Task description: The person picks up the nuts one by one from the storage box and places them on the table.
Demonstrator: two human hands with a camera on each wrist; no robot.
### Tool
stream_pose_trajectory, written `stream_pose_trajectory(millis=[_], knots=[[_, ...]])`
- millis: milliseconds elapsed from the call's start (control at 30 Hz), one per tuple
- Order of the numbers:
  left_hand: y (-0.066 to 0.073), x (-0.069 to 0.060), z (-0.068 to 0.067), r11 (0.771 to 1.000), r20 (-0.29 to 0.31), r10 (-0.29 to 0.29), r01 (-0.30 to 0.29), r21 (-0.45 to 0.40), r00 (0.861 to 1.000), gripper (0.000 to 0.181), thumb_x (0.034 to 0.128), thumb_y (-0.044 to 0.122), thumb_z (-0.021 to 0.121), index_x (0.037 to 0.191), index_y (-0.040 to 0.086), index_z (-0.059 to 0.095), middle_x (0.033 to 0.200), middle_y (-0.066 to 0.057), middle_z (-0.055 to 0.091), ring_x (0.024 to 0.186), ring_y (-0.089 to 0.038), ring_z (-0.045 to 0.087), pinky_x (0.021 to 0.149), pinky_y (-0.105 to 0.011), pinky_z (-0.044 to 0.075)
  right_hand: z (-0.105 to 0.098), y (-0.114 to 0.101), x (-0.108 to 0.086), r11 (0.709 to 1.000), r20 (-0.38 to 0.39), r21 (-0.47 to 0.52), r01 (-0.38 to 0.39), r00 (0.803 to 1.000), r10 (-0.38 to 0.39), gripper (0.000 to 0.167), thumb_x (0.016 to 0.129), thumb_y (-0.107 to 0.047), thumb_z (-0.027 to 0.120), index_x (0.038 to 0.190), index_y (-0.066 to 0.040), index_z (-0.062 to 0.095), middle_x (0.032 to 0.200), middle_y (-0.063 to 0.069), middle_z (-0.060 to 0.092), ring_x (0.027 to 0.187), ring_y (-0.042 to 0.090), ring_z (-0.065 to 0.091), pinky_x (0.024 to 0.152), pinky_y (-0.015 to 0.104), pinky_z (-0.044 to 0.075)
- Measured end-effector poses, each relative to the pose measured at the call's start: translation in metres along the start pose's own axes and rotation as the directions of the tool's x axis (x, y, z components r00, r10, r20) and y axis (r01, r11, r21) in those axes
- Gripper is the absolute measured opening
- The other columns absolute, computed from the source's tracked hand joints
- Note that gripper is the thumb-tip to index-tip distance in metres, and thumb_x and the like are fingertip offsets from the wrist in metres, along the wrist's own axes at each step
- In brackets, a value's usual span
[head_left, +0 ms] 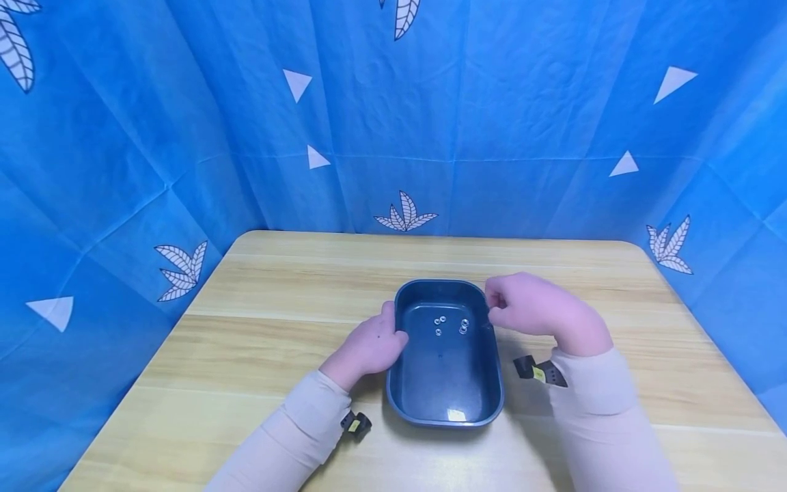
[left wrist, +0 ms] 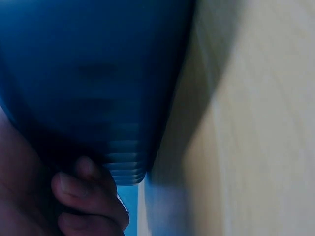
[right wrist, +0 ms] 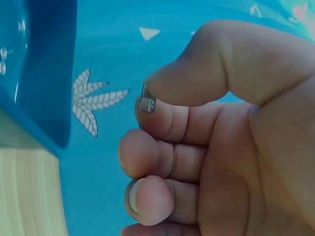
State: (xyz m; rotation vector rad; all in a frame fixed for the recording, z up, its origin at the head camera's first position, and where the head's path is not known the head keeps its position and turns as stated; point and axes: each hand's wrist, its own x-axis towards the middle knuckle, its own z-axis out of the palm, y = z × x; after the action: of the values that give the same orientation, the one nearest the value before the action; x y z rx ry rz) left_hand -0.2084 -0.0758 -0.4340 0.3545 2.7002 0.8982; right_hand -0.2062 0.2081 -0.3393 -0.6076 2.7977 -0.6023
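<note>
A dark blue plastic tray (head_left: 439, 383) lies between the two hands in the head view. My left hand (head_left: 371, 342) grips its left rim, thumb on top; in the left wrist view its curled fingers (left wrist: 74, 187) are against the outer wall. Several small shiny metal pieces (head_left: 464, 326) lie inside toward the tray's far end. By the right rim, my right hand (head_left: 529, 304) pinches one small flanged metal piece (right wrist: 147, 104) between thumb and index finger, seen in the right wrist view. Its other fingers are curled and hold nothing. The exact kind of piece is too small to tell.
A light wooden table (head_left: 246, 355) spreads around the tray. Blue cloth (head_left: 393, 123) with white leaf and triangle prints hangs behind and at both sides. Dark straps with small devices sit at both wrists, the right one (head_left: 540, 371) beside the tray.
</note>
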Motion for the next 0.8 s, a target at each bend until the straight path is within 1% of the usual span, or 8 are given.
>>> stream_pose_trajectory(millis=[100, 233, 333, 500, 700, 800], knots=[[0.001, -0.001, 0.0, 1.0, 0.001, -0.002, 0.002, 0.001, 1.0, 0.062, 0.1015, 0.028, 0.047, 0.151, -0.003, 0.026, 0.118, -0.016, 0.059, 0.081, -0.023, 0.058, 0.068, -0.038, 0.047, -0.003, 0.007, -0.002, 1.0, -0.003, 0.008, -0.019, 1.0, 0.019, 0.006, 0.082, -0.008, 0.056, 0.084, -0.014, 0.058, 0.069, -0.002, 0.054, 0.06, 0.017, 0.048, 0.058, 0.034, 0.039], [0.001, -0.001, -0.001, 1.0, 0.003, -0.004, 0.004, -0.007, 1.0, 0.064, 0.1012, 0.028, 0.048, 0.152, -0.003, 0.024, 0.121, -0.017, 0.058, 0.082, -0.023, 0.058, 0.07, -0.038, 0.047, -0.006, 0.015, -0.003, 0.999, 0.015, 0.027, -0.028, 1.0, 0.027, 0.006, 0.084, -0.01, 0.056, 0.088, -0.012, 0.059, 0.07, -0.002, 0.057, 0.059, 0.017, 0.049, 0.059, 0.035, 0.04], [0.001, -0.001, -0.001, 1.0, 0.002, -0.005, 0.005, -0.006, 1.0, 0.065, 0.1012, 0.028, 0.047, 0.153, -0.003, 0.024, 0.121, -0.017, 0.058, 0.083, -0.023, 0.058, 0.071, -0.039, 0.047, -0.009, 0.021, -0.004, 0.999, 0.011, 0.027, -0.03, 0.999, 0.03, 0.007, 0.084, -0.009, 0.056, 0.088, -0.013, 0.06, 0.072, -0.001, 0.057, 0.062, 0.018, 0.049, 0.06, 0.036, 0.041], [0.0, 0.001, 0.0, 1.0, 0.005, -0.01, 0.01, -0.002, 1.0, 0.065, 0.1013, 0.03, 0.047, 0.153, -0.002, 0.023, 0.124, -0.017, 0.057, 0.084, -0.023, 0.058, 0.072, -0.039, 0.047, -0.011, 0.033, -0.005, 0.999, 0.001, -0.001, -0.044, 0.999, 0.044, 0.007, 0.083, -0.009, 0.054, 0.087, -0.011, 0.06, 0.074, 0.0, 0.055, 0.066, 0.018, 0.049, 0.062, 0.036, 0.041], [-0.001, 0.001, 0.0, 1.0, 0.006, -0.016, 0.016, -0.02, 1.0, 0.067, 0.1015, 0.029, 0.047, 0.155, -0.002, 0.021, 0.123, -0.017, 0.057, 0.081, -0.024, 0.057, 0.069, -0.039, 0.047, -0.007, 0.045, 0.001, 0.999, 0.017, 0.001, -0.054, 0.998, 0.054, 0.01, 0.082, -0.006, 0.053, 0.086, -0.011, 0.06, 0.076, 0.0, 0.055, 0.068, 0.018, 0.05, 0.064, 0.036, 0.041], [-0.001, 0.001, 0.0, 1.0, 0.004, -0.016, 0.016, -0.021, 1.0, 0.067, 0.1016, 0.03, 0.047, 0.155, -0.002, 0.022, 0.128, -0.017, 0.056, 0.084, -0.023, 0.057, 0.072, -0.038, 0.047, -0.002, 0.051, 0.005, 0.997, 0.038, 0.013, -0.07, 0.997, 0.07, 0.011, 0.081, -0.004, 0.053, 0.085, -0.011, 0.06, 0.077, 0.001, 0.055, 0.068, 0.019, 0.049, 0.064, 0.036, 0.041]])
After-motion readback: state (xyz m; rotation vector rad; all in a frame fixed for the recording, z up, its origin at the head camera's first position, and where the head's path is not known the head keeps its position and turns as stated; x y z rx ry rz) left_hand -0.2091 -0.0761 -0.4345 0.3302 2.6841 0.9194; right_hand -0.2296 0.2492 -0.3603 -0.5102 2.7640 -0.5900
